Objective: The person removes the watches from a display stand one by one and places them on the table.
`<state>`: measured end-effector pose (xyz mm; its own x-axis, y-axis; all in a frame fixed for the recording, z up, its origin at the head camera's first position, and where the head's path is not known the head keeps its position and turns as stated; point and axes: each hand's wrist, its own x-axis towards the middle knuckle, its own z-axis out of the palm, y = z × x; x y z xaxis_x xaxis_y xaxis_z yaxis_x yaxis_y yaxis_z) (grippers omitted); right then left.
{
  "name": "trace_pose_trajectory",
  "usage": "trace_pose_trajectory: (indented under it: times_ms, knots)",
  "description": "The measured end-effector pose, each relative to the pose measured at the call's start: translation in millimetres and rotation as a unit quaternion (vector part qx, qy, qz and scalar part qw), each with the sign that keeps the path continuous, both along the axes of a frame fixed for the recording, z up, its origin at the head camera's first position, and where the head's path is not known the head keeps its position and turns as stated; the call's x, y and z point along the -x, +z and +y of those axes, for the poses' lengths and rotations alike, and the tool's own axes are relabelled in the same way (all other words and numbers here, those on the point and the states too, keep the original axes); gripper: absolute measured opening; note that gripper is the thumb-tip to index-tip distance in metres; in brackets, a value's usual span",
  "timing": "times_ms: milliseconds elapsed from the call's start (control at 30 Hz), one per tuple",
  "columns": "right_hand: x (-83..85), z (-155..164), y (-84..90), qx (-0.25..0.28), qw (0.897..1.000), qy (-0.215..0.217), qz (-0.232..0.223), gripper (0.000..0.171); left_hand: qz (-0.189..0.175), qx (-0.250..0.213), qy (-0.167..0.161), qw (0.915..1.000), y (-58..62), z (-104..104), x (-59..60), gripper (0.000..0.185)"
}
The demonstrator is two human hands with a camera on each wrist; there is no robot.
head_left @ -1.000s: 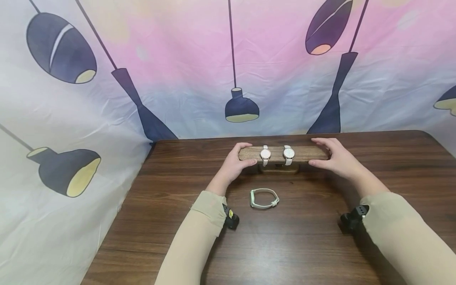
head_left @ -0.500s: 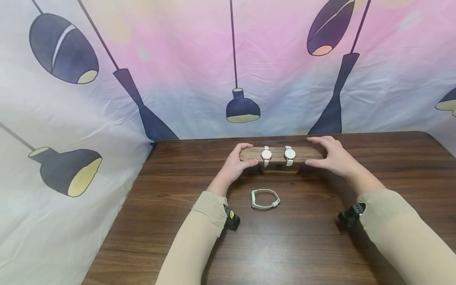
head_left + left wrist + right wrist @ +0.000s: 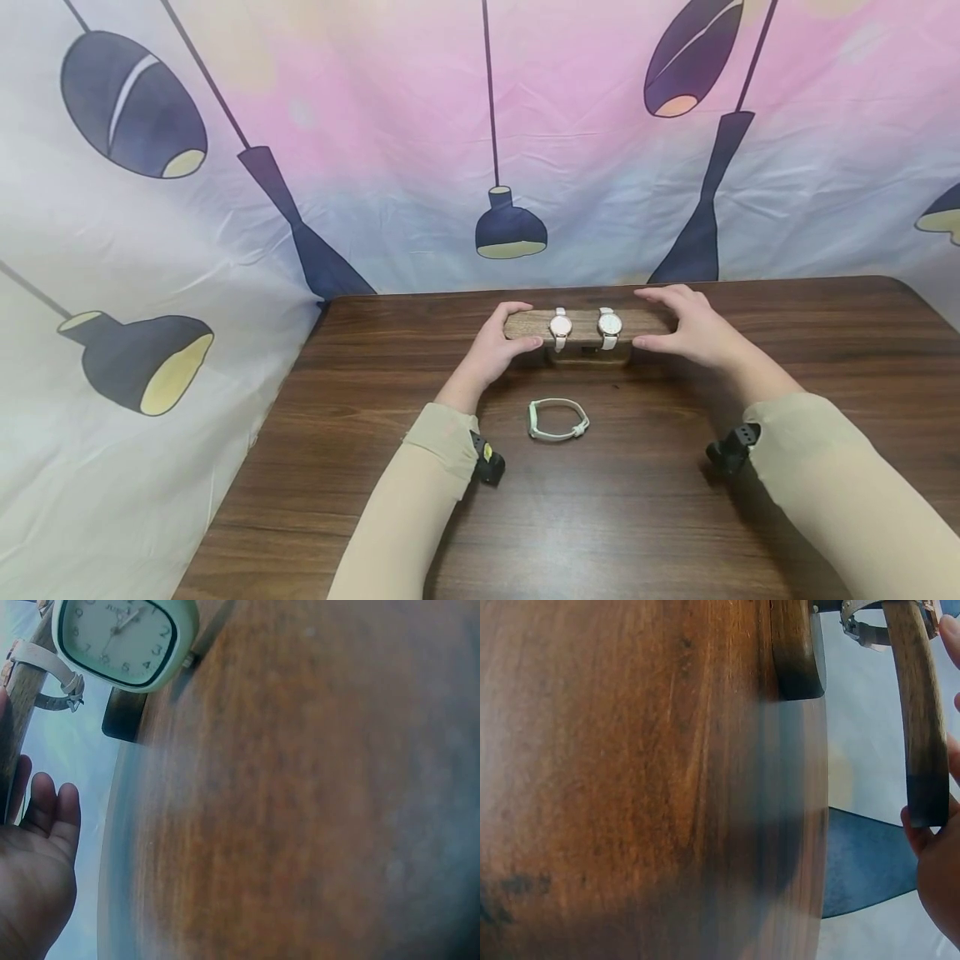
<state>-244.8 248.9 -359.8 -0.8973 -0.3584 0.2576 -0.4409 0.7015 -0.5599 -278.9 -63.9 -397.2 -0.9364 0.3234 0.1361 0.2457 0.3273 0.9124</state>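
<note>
While 2 watches (image 3: 584, 327) sit on it, both hands, L (image 3: 497, 343) & R (image 3: 693, 332), grip bar (image 3: 528, 323).

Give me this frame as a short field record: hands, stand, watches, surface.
left hand: grips left end of the wooden bar
right hand: grips right end of the bar
watches on bar: two, white straps, round faces
loose watch: pale green, lying on the table, nearer the person than the bar, untouched
backdrop: cloth with lamp print
</note>
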Motion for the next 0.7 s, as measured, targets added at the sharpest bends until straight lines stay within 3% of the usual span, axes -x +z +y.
trace_pose_trajectory:
  times_ms: [200, 433, 700]
  knots:
    - [-0.3, -3, 0.8, -0.016, 1.000, -0.005, 0.003, 0.071, -0.014, 0.002, -0.007, 0.9999, 2.2, -1, 0.2, 0.055]
    - [-1.0, -6, 4.7, -0.038, 0.999, -0.020, -0.002, 0.072, -0.009, 0.008, -0.010, 0.9999, 32.6, 0, -22.8, 0.052]
    - [0.6, -10, 6.5, -0.050, 0.999, -0.015, 0.005, 0.071, -0.008, 0.005, -0.011, 0.9999, 33.5, 1, -24.5, 0.052]
